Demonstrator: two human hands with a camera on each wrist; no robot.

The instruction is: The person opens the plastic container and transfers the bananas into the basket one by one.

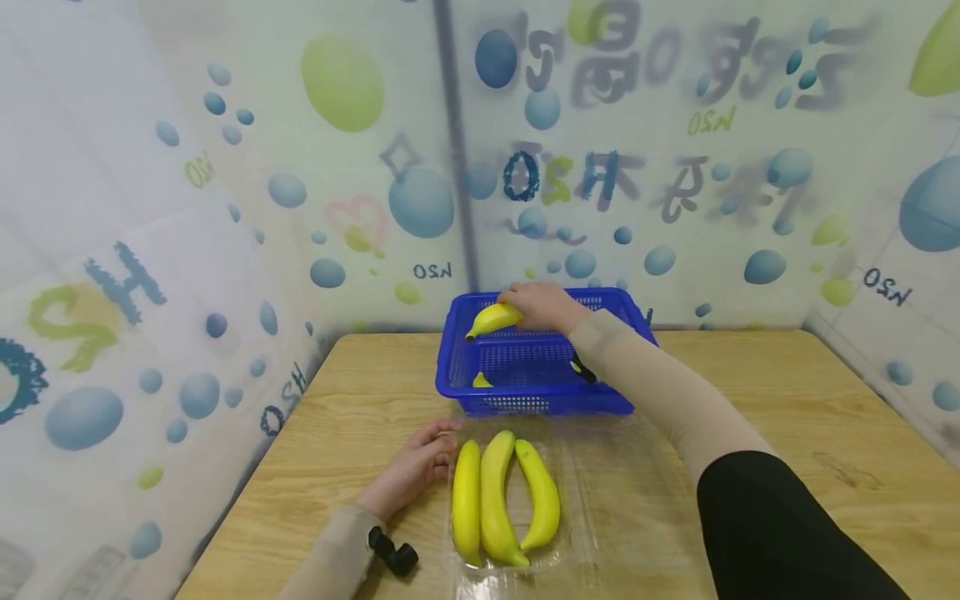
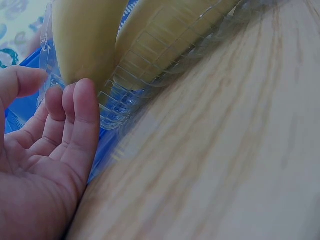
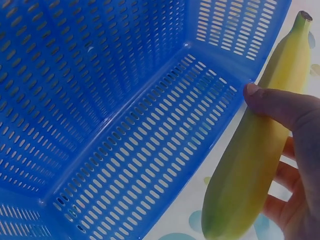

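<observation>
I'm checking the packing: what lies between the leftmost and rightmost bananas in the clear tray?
In the head view, a middle banana lies between the leftmost banana and the rightmost banana.

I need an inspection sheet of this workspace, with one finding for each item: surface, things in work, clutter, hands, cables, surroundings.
Surface: wooden table, visible grain.
Things in work: three bananas in a clear plastic tray; behind it, a blue basket, where a yellow tip shows inside.
Clutter: nothing seen.
Hands: right hand holds another banana near the basket's far rim; left hand is at the tray's left side, contact uncertain.
Cables: nothing seen.
Surroundings: pale sheets with blue and green ovals and mirrored lettering.
</observation>
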